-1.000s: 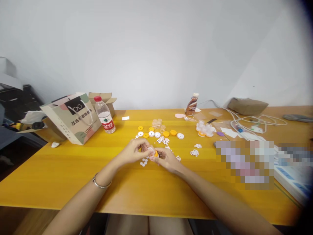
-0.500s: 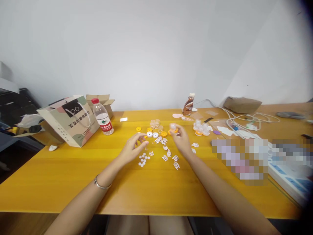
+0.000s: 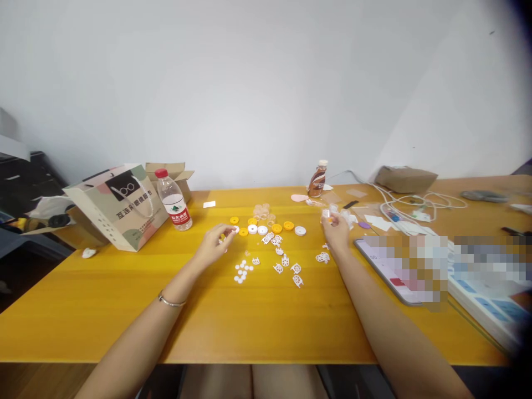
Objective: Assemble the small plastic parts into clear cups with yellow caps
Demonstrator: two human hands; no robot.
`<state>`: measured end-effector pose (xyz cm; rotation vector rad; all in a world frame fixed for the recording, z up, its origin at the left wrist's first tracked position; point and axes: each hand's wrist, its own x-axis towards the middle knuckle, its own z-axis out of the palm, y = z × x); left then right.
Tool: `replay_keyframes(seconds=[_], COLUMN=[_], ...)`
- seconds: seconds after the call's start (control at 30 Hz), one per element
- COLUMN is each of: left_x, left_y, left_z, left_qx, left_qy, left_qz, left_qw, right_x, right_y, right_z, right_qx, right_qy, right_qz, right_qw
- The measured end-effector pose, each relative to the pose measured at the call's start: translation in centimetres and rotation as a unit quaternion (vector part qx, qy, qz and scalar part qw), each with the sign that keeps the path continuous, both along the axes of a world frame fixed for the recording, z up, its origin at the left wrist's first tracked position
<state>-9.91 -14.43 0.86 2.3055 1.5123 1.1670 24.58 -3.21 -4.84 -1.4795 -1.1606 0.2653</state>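
Observation:
My left hand (image 3: 216, 244) is closed, thumb and forefinger pinched on a small white round piece (image 3: 236, 229), left of the row of discs. My right hand (image 3: 337, 231) is closed around a small clear plastic cup with an orange base (image 3: 327, 215), beside a cluster of similar clear cups (image 3: 346, 215); the fingers partly hide both. Between the hands are yellow discs (image 3: 288, 226), white discs (image 3: 300, 230) and several clear rings or cups (image 3: 261, 210). Nearer me lie white spoked plastic parts (image 3: 285, 260) and a group of small white dots (image 3: 243, 271).
At left stand a paper bag (image 3: 120, 213), a cardboard box (image 3: 183, 180) and a red-capped water bottle (image 3: 173, 200). A brown drink bottle (image 3: 318, 178) stands at the back. On the right are a phone (image 3: 380, 265), a power strip (image 3: 477, 299) and looping white cables (image 3: 388, 197).
My right hand has moved right, carrying the orange-based clear cup to the cluster. My left hand has drawn slightly left and closed on a white piece. A white disc now shows at the row's right end.

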Motion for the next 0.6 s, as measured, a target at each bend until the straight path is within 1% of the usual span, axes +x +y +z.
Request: replay_keyframes(seconds=[0.07,0.2,0.27,0.37,0.5,0.6], left_x=[-1.1,-3.5,-4.4,-4.9,-4.3,-4.1], left_y=[0.7,2.1,2.6,2.9,3.0,3.0], left_z=[-0.2,-0.9,-1.3,-1.9,-2.4,-2.6], left_qx=[0.011,0.028,0.02,0.0,-0.011,-0.014], left_qy=[0.01,0.029,0.039,0.041,0.05,0.046], left_qz=[0.032,0.102,0.121,0.113,0.086,0.08], left_qw=[0.999,0.994,0.992,0.993,0.995,0.996], right_x=[-0.1,0.0,0.1,0.1,-0.5,-1.3], right_y=[-0.1,-0.6,-0.8,-1.1,-1.3,-1.5], right_z=[0.0,0.2,0.3,0.5,0.8,1.1], right_qx=[-0.021,-0.065,-0.072,-0.071,-0.058,-0.044], right_qy=[-0.027,-0.058,-0.061,-0.073,-0.094,-0.118], right_qz=[-0.013,0.015,0.018,0.017,0.034,0.051], right_qw=[0.999,0.996,0.995,0.995,0.993,0.991])
